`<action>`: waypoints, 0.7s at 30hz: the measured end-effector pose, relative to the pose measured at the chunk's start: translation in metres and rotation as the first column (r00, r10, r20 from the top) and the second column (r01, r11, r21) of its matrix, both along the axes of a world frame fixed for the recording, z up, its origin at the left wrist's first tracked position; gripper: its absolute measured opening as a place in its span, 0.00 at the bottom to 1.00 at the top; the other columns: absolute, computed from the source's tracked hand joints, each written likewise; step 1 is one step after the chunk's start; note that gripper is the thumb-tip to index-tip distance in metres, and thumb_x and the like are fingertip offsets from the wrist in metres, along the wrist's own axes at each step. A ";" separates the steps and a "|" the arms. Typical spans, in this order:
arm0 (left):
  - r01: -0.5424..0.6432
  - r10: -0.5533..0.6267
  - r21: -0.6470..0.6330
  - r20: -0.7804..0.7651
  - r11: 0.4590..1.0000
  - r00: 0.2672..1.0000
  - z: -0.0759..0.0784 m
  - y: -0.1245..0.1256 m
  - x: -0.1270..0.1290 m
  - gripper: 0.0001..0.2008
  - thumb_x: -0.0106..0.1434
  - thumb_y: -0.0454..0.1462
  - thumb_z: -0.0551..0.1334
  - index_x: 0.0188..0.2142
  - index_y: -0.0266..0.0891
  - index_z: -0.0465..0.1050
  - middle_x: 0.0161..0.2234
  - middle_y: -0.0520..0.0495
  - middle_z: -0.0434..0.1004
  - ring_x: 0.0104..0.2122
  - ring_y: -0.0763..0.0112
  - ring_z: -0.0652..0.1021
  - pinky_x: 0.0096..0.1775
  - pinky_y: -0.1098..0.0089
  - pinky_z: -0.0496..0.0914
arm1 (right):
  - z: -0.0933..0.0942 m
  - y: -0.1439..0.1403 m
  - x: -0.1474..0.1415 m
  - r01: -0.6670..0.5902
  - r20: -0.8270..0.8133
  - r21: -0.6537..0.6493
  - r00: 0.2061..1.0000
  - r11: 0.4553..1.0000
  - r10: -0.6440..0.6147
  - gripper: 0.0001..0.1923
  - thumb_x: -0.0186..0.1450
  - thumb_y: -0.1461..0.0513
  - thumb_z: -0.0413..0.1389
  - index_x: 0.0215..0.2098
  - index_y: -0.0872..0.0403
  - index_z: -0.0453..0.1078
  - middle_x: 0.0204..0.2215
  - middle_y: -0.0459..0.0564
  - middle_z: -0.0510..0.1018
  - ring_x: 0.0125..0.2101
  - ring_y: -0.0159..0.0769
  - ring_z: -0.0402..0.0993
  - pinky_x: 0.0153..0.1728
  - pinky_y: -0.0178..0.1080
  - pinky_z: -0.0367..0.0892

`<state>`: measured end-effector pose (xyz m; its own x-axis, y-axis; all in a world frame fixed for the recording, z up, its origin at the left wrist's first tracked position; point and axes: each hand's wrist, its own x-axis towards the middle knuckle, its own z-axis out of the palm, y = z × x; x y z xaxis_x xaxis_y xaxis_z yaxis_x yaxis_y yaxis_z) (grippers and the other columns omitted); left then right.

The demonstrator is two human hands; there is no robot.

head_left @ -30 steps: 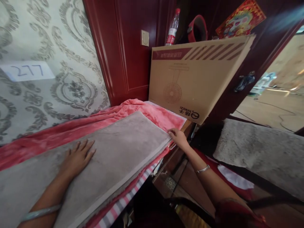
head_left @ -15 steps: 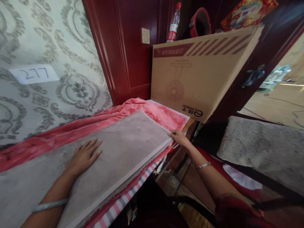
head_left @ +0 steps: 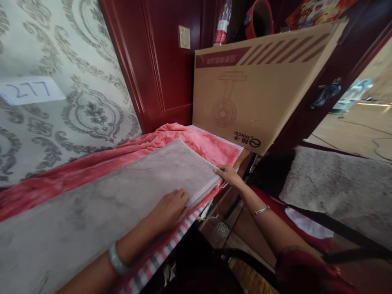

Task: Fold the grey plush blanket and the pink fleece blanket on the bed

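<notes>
Right hand (head_left: 229, 174): pinches grey mat (head_left: 131, 179), right of centre — best hold corner taut.
Left hand (head_left: 171, 208): curled, lower centre — grip, cannot tell.

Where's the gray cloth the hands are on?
Head view, left to centre: the gray cloth lies on the pink blanket, with the left hand at its near edge, the right hand at its right corner.

We are finding open room above the grey mat (head_left: 104, 200), over its middle. Our left hand (head_left: 172, 209) is blocking its near edge, and our right hand (head_left: 228, 174) is occupying its right corner. Beyond the mat, the cardboard box (head_left: 269, 94) is barring us; behind it leftward, the patterned wall (head_left: 92, 110) is limiting us.
</notes>
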<state>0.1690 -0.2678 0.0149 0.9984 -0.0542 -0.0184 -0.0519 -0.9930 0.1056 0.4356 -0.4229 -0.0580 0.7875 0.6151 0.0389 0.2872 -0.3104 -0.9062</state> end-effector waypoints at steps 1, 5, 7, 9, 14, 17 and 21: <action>-0.010 0.010 0.005 -0.006 1.000 1.000 -0.002 0.000 0.002 0.05 0.67 0.37 0.55 0.41 0.40 0.67 0.42 0.43 0.72 0.43 0.60 0.74 0.44 0.60 0.70 | -0.001 0.000 0.000 0.006 -0.009 0.000 1.000 1.000 -0.006 0.22 0.51 0.42 0.56 0.22 0.52 0.65 0.18 0.42 0.64 0.22 0.31 0.60 0.24 0.34 0.56; -0.035 0.038 0.057 -0.061 0.998 0.997 -0.002 -0.001 0.004 0.08 0.67 0.37 0.54 0.44 0.39 0.67 0.45 0.40 0.72 0.45 0.56 0.73 0.44 0.58 0.70 | -0.002 0.000 0.000 0.019 -0.050 0.015 0.999 1.000 -0.018 0.22 0.51 0.42 0.56 0.23 0.52 0.65 0.17 0.41 0.64 0.21 0.31 0.60 0.23 0.34 0.56; -0.047 0.051 0.054 -0.074 0.997 0.996 0.000 -0.002 0.004 0.09 0.68 0.36 0.52 0.44 0.38 0.67 0.44 0.40 0.72 0.45 0.56 0.73 0.45 0.57 0.70 | 0.000 0.000 0.000 0.027 -0.061 0.026 0.998 0.999 -0.025 0.23 0.51 0.42 0.58 0.22 0.52 0.64 0.16 0.41 0.63 0.21 0.30 0.59 0.22 0.34 0.56; -0.050 0.052 0.030 -0.071 0.998 0.996 0.000 -0.002 0.005 0.10 0.69 0.35 0.49 0.43 0.38 0.67 0.43 0.40 0.73 0.44 0.58 0.74 0.46 0.57 0.70 | 0.002 0.000 -0.001 0.034 -0.068 0.034 0.997 0.999 -0.031 0.24 0.50 0.42 0.59 0.21 0.52 0.63 0.16 0.40 0.62 0.20 0.29 0.58 0.22 0.34 0.54; -0.036 0.040 0.064 -0.069 0.997 0.997 -0.005 -0.002 0.004 0.09 0.69 0.35 0.50 0.43 0.39 0.68 0.43 0.40 0.72 0.44 0.57 0.73 0.44 0.57 0.70 | 0.005 -0.001 -0.004 0.043 -0.098 0.054 0.994 0.998 -0.038 0.25 0.48 0.40 0.59 0.20 0.52 0.62 0.15 0.40 0.61 0.19 0.28 0.55 0.21 0.34 0.53; -0.025 0.032 0.086 -0.082 0.996 0.996 -0.006 -0.005 0.003 0.09 0.68 0.34 0.52 0.44 0.38 0.67 0.44 0.40 0.71 0.45 0.56 0.73 0.44 0.57 0.71 | 0.005 0.000 -0.004 0.050 -0.108 0.064 0.993 0.997 -0.043 0.25 0.47 0.40 0.59 0.20 0.51 0.62 0.15 0.39 0.60 0.19 0.28 0.55 0.22 0.34 0.53; -0.040 0.057 0.163 -0.106 0.986 0.993 0.000 -0.012 0.003 0.11 0.63 0.29 0.53 0.44 0.36 0.67 0.44 0.38 0.72 0.45 0.54 0.73 0.42 0.58 0.72 | 0.003 0.001 -0.004 0.063 -0.113 0.071 0.992 0.996 -0.054 0.25 0.47 0.40 0.59 0.20 0.51 0.62 0.15 0.40 0.60 0.19 0.29 0.55 0.22 0.35 0.52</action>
<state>0.1720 -0.2800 0.0150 0.9912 0.0068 -0.1324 -0.0002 -0.9986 -0.0523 0.4311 -0.4217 -0.0551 0.8240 0.5665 -0.0064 0.1674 -0.2543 -0.9525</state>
